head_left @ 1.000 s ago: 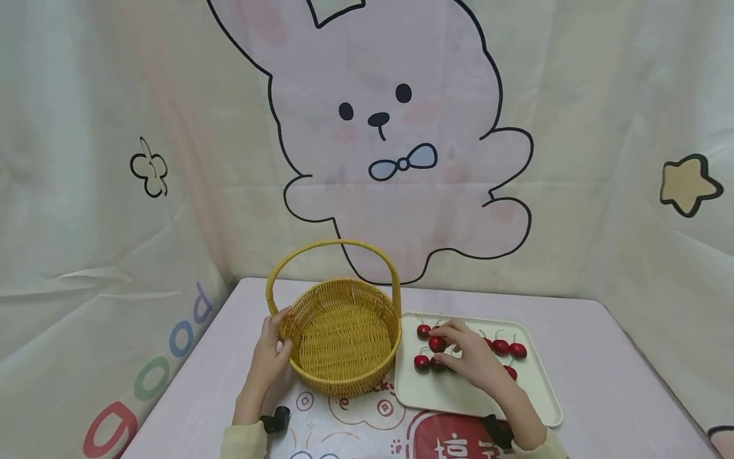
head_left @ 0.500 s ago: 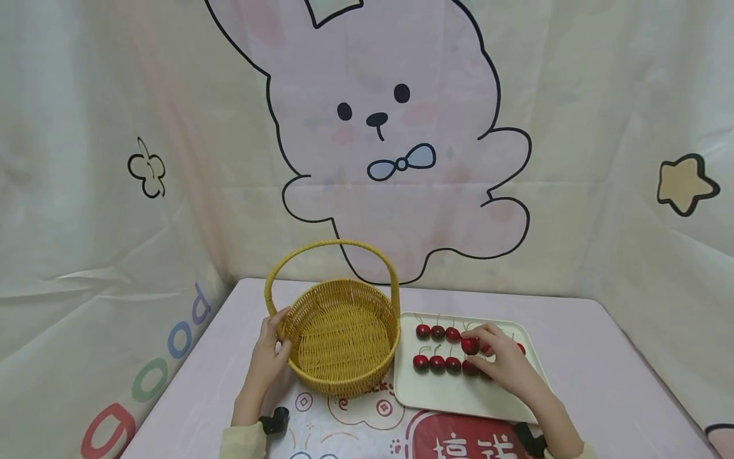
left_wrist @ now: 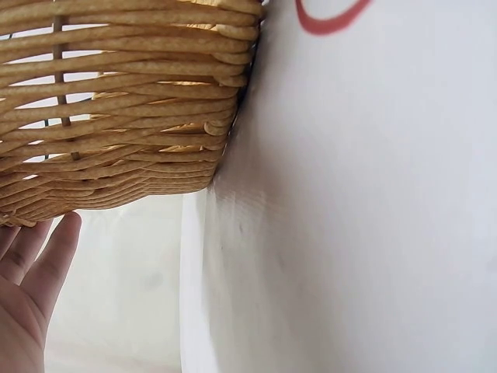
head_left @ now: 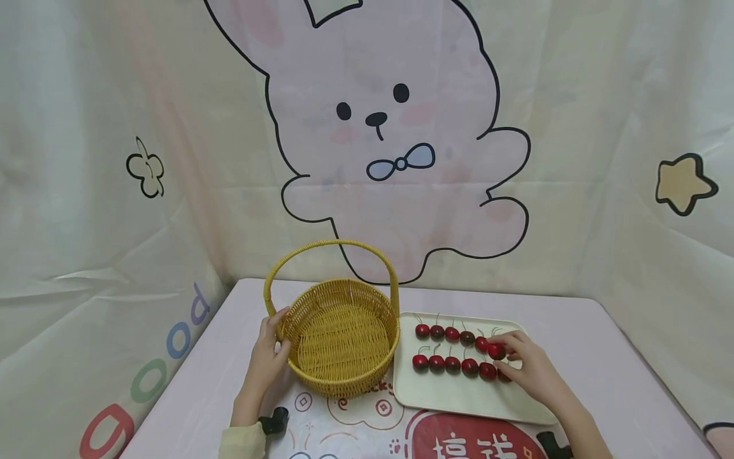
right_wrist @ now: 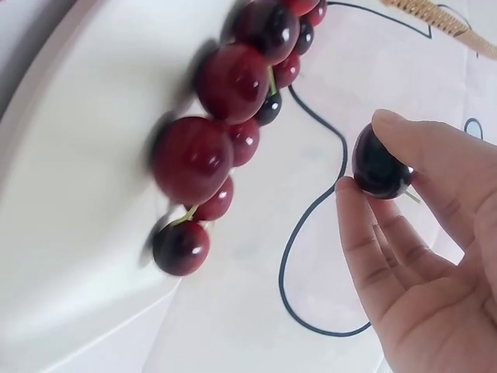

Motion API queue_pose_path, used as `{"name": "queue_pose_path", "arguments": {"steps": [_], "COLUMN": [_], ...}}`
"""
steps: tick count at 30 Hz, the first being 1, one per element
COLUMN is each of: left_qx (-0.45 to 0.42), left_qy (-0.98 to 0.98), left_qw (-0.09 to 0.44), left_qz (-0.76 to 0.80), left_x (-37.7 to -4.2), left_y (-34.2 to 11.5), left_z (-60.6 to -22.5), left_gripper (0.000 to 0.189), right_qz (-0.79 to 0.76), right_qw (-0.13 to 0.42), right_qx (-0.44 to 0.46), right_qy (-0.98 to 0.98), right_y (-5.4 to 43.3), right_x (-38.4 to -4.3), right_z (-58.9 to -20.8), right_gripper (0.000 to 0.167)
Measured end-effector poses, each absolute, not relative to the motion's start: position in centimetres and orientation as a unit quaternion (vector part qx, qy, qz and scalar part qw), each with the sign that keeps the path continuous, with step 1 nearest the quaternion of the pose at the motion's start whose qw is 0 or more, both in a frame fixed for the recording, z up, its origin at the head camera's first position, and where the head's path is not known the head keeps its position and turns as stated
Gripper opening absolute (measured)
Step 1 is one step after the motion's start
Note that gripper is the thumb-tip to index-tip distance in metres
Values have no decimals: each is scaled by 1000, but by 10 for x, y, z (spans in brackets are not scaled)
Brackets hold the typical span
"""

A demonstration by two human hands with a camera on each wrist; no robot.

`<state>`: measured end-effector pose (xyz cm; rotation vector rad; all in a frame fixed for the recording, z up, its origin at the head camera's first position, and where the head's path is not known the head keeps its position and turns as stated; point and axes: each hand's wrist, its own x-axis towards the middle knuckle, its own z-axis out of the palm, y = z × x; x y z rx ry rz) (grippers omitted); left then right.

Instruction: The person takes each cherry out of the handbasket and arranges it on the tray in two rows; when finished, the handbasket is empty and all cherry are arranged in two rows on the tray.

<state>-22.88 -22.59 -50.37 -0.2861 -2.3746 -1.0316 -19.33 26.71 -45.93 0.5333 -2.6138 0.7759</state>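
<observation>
On the left, my left hand (head_left: 271, 354) grips the side of a yellow woven basket (head_left: 344, 341) near the foot of its arched handle. The left wrist view has fingertips touching the basket's edge (left_wrist: 116, 116). Over the right part of a cream tray (head_left: 453, 400), my right hand (head_left: 536, 366) pinches a dark red cherry (right_wrist: 379, 167) between thumb and fingertips, held above the tray. Two rows of cherries lie there, a back row (head_left: 452, 335) and a front row (head_left: 453, 365). The right end of both rows is partly hidden by the right hand.
The tray stands close against the basket's right side. A printed mat (head_left: 367, 421) with a red patch lies along the front of the pale table (head_left: 596, 357). A curtain (head_left: 573, 159) with cartoon prints encloses the back and sides.
Carrying the cherry, my right hand has moved rightward across the tray, uncovering more of both rows. The left hand and the basket have stayed in place.
</observation>
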Motion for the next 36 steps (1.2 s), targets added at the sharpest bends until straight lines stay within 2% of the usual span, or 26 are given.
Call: {"name": "queue_pose_path", "arguments": {"steps": [7, 19, 31, 36], "left_qx": [-107, -108, -109, -112], "left_qy": [-879, -878, -879, -879], "left_qw": [266, 267, 260, 257], "left_qz": [-380, -382, -384, -386], "left_x": [-229, -229, -231, -232], "left_y": [-226, -227, -228, -229], "left_z": [-504, -505, -506, -507], "left_gripper": [71, 72, 73, 72], "right_qz": [255, 239, 250, 249], "right_qw": [184, 125, 51, 38], "right_qx": [173, 140, 114, 113], "right_qy": [-934, -953, -960, -961], "right_y": [281, 304, 322, 325], "right_x": [-190, -188, -188, -189], "right_z": [-462, -467, -471, -474], "right_gripper": [41, 41, 33, 34]}}
